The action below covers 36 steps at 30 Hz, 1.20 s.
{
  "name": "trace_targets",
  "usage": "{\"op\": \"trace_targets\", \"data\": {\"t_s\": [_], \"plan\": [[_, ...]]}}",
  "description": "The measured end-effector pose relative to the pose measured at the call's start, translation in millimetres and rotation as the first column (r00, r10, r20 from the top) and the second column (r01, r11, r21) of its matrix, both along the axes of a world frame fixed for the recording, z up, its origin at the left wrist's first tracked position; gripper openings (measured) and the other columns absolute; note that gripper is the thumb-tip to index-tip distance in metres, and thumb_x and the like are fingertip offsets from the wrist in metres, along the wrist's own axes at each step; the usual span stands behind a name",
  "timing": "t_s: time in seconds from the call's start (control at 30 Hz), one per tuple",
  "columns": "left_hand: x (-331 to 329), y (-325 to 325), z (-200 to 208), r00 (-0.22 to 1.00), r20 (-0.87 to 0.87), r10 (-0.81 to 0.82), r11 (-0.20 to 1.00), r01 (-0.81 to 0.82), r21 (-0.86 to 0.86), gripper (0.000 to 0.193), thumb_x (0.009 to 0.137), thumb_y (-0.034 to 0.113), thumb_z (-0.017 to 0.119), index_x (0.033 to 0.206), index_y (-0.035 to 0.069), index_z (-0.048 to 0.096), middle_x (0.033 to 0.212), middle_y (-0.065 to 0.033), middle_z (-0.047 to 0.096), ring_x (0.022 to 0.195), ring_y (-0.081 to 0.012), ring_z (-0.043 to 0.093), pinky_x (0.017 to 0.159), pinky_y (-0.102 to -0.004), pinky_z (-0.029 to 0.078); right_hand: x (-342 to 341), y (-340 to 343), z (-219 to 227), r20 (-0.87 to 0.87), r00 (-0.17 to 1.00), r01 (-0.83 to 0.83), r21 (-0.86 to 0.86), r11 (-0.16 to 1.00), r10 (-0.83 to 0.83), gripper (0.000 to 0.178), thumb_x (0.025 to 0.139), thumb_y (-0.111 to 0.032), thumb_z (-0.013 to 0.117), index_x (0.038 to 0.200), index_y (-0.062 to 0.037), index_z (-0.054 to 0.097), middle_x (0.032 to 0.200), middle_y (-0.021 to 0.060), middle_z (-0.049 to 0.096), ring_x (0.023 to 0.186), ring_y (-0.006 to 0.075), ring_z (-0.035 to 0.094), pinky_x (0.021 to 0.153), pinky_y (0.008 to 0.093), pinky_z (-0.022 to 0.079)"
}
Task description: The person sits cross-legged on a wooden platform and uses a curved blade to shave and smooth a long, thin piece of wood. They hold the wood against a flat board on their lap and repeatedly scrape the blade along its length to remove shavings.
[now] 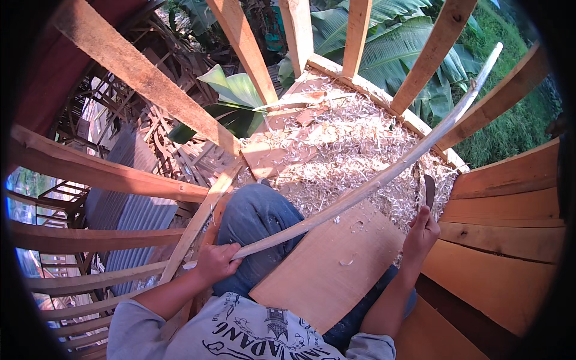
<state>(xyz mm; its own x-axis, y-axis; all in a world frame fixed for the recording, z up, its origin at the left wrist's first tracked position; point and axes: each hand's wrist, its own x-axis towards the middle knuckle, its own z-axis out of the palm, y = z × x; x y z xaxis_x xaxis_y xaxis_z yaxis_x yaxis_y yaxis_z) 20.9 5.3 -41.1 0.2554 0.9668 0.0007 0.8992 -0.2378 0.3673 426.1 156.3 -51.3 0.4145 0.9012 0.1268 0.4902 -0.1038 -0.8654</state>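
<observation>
**Pole and knife in hand above a wide plank**

Left of the plank (327,270), the left hand (219,263) curls round a pale pole (360,193) near its lower end. The pole slants above the plank's far end, rising rightward. Right of the plank, the right hand (422,233) grips a knife (429,191), its dark blade pointing away from the person. Curled shavings (342,159) lie beyond the plank.
</observation>
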Motion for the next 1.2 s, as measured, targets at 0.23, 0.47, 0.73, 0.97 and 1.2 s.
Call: {"op": "trace_targets", "data": {"t_s": [0.23, 0.47, 0.73, 0.97, 1.2], "plan": [[-7, 1, 3, 0.997, -0.065, -0.037, 0.999, 0.037, -0.005, 0.022, 0.08, 0.024, 0.068, 0.094, 0.011, 0.058, 0.062, -0.0044, 0.056, 0.054, -0.0249, 0.061, 0.045, -0.0371, 0.047, -66, -19, -15, 0.118, 0.962, -0.252, 0.027, 0.967, 0.247, 0.048, 0.095, -0.04, 0.051, 0.073, 0.0022, 0.059, 0.053, 0.0141, 0.051, 0.049, 0.0275, 0.048, 0.049, 0.0394, 0.034], [-1, -5, -4, 0.999, -0.037, -0.02, 1.0, 0.019, -0.022, 0.025, 0.082, 0.026, 0.065, 0.1, 0.012, 0.056, 0.062, -0.0041, 0.054, 0.053, -0.0257, 0.061, 0.044, -0.0376, 0.046, -51, -12, -10, 0.304, 0.938, -0.162, -0.046, 0.986, 0.168, 0.043, 0.093, -0.038, 0.053, 0.079, 0.0022, 0.063, 0.057, 0.016, 0.056, 0.05, 0.0316, 0.052, 0.05, 0.0434, 0.038], [0, -4, -3, 1.0, -0.021, -0.018, 0.999, 0.017, -0.028, 0.025, 0.082, 0.026, 0.065, 0.101, 0.012, 0.056, 0.062, -0.0045, 0.054, 0.054, -0.0262, 0.06, 0.045, -0.0375, 0.047, -45, -10, -15, 0.384, 0.917, -0.11, -0.024, 0.994, 0.111, 0.048, 0.094, -0.042, 0.051, 0.076, 0.0012, 0.061, 0.058, 0.0126, 0.053, 0.052, 0.0272, 0.051, 0.051, 0.0405, 0.037], [-7, -1, 0, 0.999, -0.042, 0.002, 1.0, -0.003, -0.016, 0.024, 0.081, 0.026, 0.066, 0.098, 0.011, 0.057, 0.061, -0.0045, 0.054, 0.054, -0.0255, 0.061, 0.045, -0.0375, 0.048, 23, 7, -18, -0.006, 0.963, 0.27, 0.04, 0.962, -0.27, 0.054, 0.099, -0.042, 0.046, 0.06, -0.006, 0.039, 0.056, -0.0032, 0.028, 0.051, 0.0079, 0.028, 0.047, 0.0285, 0.023], [4, 4, -2, 1.0, -0.018, 0.007, 1.0, -0.008, -0.018, 0.018, 0.079, 0.02, 0.067, 0.086, 0.009, 0.056, 0.061, -0.0066, 0.058, 0.054, -0.0255, 0.062, 0.046, -0.0371, 0.049, -59, -24, 8, 0.305, 0.852, -0.466, 0.071, 0.882, 0.426, 0.042, 0.086, -0.033, 0.066, 0.065, -0.0012, 0.049, 0.054, 0.0105, 0.048, 0.045, 0.0238, 0.047, 0.047, 0.0351, 0.035]]}}
